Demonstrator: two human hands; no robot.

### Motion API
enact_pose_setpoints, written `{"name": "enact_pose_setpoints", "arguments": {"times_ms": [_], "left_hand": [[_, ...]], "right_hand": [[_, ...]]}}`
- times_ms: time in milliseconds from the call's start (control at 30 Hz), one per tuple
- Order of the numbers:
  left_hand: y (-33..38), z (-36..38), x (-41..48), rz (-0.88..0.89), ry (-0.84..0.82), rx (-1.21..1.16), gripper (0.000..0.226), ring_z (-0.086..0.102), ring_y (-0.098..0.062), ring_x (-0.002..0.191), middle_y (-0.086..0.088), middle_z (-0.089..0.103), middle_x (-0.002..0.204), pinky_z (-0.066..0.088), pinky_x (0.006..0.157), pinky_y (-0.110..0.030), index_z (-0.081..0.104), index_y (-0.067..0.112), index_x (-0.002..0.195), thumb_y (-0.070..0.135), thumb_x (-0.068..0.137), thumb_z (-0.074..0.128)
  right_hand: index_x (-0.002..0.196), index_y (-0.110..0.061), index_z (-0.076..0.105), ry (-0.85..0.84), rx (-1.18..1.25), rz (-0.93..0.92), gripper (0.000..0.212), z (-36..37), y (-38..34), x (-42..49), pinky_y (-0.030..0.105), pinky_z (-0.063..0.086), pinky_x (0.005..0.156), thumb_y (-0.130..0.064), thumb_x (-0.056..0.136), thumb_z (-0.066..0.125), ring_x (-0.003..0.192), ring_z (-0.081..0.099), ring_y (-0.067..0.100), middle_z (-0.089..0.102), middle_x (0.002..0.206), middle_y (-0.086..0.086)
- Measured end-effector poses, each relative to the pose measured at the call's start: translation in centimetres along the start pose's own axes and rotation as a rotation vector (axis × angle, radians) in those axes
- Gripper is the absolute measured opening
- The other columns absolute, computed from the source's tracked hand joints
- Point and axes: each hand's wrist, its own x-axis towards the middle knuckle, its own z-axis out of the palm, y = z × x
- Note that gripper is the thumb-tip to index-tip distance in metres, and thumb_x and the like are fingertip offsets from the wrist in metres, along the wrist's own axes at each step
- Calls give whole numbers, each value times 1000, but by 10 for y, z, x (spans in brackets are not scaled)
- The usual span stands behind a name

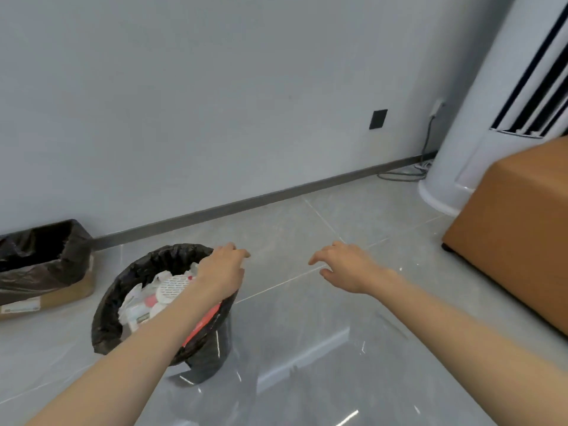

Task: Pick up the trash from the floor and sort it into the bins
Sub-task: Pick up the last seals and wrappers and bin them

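Observation:
A round bin [123, 305] lined with a black bag stands on the grey tiled floor, left of centre. Inside it lie white paper scraps, a round white lid and a red piece. My left hand [222, 272] hovers over the bin's right rim, fingers loosely curled, holding nothing. Out over bare floor to the right of the bin, my right hand [347, 267] hangs palm down with loosely bent fingers and nothing in it. A second bin, a cardboard box [52, 295] lined with a black bag, sits against the wall at far left.
A brown cabinet [516, 235] stands at the right edge. Behind it rises a white standing air conditioner [479, 118] with cables [405, 175] on the floor beside it. A grey wall with a dark baseboard [276, 196] closes the back.

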Motion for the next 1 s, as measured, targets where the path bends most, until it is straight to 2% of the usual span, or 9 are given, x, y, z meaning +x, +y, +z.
{"name": "enact_pose_setpoints", "arguments": {"times_ms": [133,267,467,733,1000], "left_hand": [[71,8,20,152,-30,6,41,49,-24,120,-3,51,130,45,97,-38,45,25,135,22,95,46],[155,27,33,265,-91,33,43,47,-24,123,-4,49,132,43,97,-37,43,25,137,22,94,46],[249,65,41,399,-196,72,49,46,-24,126,-4,46,136,42,96,-36,38,26,140,21,93,46],[306,123,65,432,-378,69,55,45,-23,128,-4,44,138,41,102,-39,32,25,143,24,91,49],[333,206,124,379,-448,40,54,44,-27,127,-8,42,138,40,99,-38,28,21,144,30,94,45]], "right_hand": [[134,-30,47,-61,62,198,38,25,64,-55,36,35,101,-25,97,43,128,42,23,51,137,3],[134,-30,47,-96,144,381,39,56,126,-112,35,38,100,-23,97,42,130,41,22,48,140,1],[133,-27,49,-53,326,626,42,99,182,-169,34,41,99,-17,93,44,129,42,21,48,139,-1],[139,-23,41,-47,433,758,46,154,220,-183,38,41,103,-18,93,46,130,40,25,41,144,3],[142,-24,35,-25,562,789,52,220,262,-119,39,40,103,-20,92,48,129,37,30,33,147,3]]}}
